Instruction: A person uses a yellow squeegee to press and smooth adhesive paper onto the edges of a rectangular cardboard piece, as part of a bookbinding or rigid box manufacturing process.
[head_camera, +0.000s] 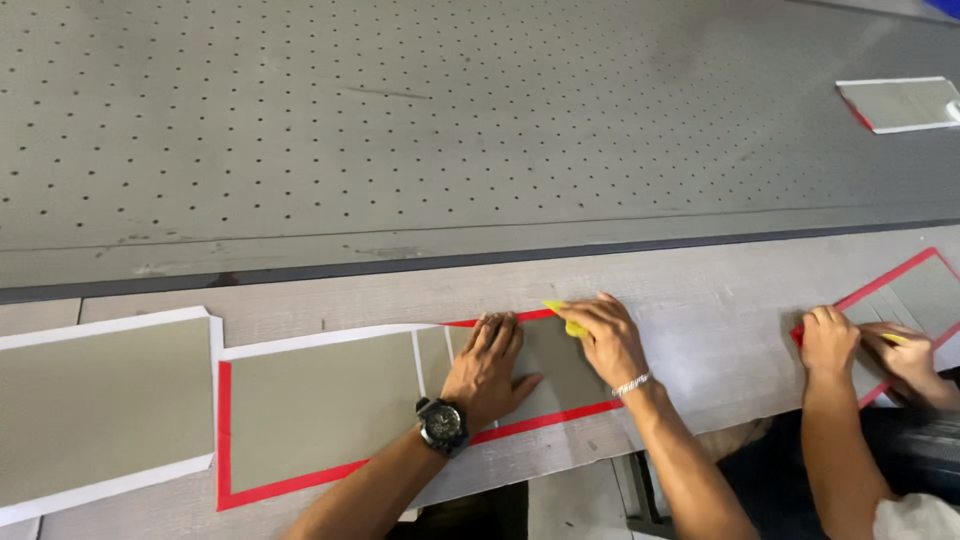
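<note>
At panel's red edge | left hand (487, 368) flat, open on grey panel (320, 410) | right hand (606, 338) gripping yellow tool (572, 322)

Grey perforated worktable (400, 120), wooden bench (700, 290)

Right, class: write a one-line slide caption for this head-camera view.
Left hand flat on a red-edged grey panel, right hand holding a yellow tool at its top edge; another person's hands work alongside.

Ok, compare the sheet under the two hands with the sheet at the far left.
The sheet under the hands has red tape along its left and lower edges; the far-left sheet has white edging only. The left hand presses the first flat while the right hand holds a yellow tool; nothing touches the other. Both are grey and flat.
</note>
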